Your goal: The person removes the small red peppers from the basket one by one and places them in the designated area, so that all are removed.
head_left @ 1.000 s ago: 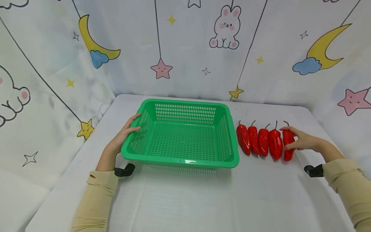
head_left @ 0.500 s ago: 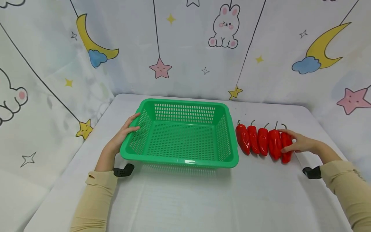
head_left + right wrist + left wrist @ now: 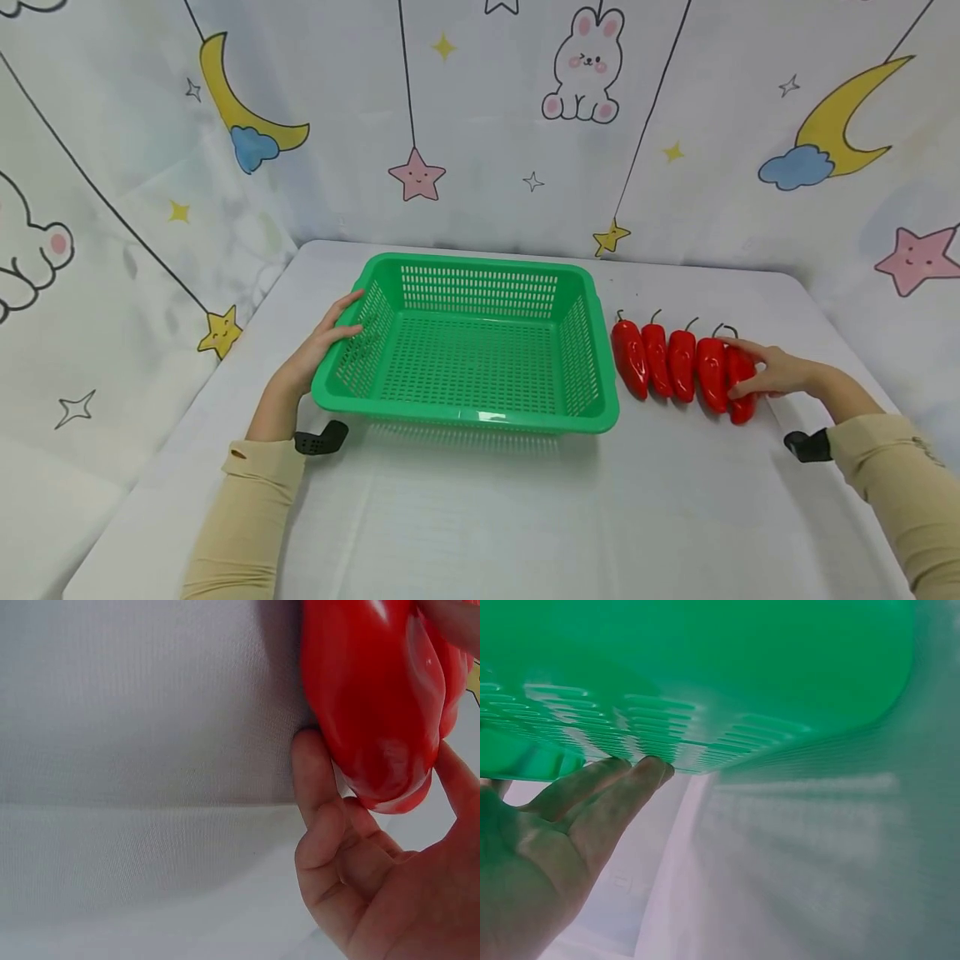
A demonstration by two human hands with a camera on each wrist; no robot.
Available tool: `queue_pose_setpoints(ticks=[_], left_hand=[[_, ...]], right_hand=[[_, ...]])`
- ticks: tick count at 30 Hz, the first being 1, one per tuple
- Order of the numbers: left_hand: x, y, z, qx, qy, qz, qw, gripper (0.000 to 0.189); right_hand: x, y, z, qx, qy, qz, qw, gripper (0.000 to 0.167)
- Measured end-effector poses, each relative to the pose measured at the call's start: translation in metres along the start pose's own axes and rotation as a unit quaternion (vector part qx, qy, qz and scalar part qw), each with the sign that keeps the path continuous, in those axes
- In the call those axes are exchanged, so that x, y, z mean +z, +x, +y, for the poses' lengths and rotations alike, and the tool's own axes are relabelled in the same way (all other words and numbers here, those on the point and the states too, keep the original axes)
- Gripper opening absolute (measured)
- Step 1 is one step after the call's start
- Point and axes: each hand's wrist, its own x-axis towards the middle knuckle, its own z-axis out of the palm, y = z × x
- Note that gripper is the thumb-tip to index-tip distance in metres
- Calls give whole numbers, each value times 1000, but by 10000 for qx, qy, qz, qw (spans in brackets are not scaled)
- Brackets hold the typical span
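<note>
A green plastic basket (image 3: 465, 417) with slotted walls stands on the white table. My left hand (image 3: 309, 357) holds its left end, with fingers over the rim; in the left wrist view, fingertips (image 3: 651, 766) touch the underside of the slotted wall. Several glossy red peppers with dark curved stems lie side by side to the right of the basket, the leftmost pepper (image 3: 630, 360) close to it. My right hand (image 3: 786, 372) grips the rightmost pepper (image 3: 740, 367) between thumb and fingers. That pepper lies against its neighbour (image 3: 711, 373), and the fingers partly cover it.
White cloth (image 3: 480, 517) covers the table, stretching in front of the basket. Behind and to the left hangs a curtain (image 3: 495, 108) printed with moons, stars and rabbits. A black wrist camera (image 3: 322, 438) sits under the left wrist, another camera (image 3: 810, 445) under the right.
My right hand has shifted the rightmost pepper left and slightly nearer, up against its neighbour. The neighbour has rolled a little, its stem now bending right. My left hand and the basket stay put.
</note>
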Motion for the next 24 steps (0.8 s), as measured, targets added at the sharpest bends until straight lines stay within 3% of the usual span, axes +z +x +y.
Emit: queue_pose_setpoints(ticks=[8, 14, 17, 19, 21, 24], left_hand=[[-6, -5, 7, -167, 298, -84, 9994, 60], [-19, -15, 16, -129, 873, 62, 9961, 60], [-31, -21, 33, 9, 1273, 77, 9918, 58], [-38, -24, 51, 59, 1709, 136, 9852, 57], [-43, -27, 71, 14, 2350, 236, 9717, 57], [-45, -29, 101, 62, 3453, 395, 9376, 58]], right_hand=[[-3, -7, -13, -14, -236, 246, 9994, 94], [-10, -16, -21, -347, -790, 1044, 9908, 87], [-14, -22, -29, -429, -962, 1395, 9846, 85], [-17, -26, -37, -447, -992, 1524, 9823, 85], [-20, -30, -47, -519, -1045, 1630, 9797, 84], [-24, -35, -65, -658, -1255, 1856, 9723, 81]])
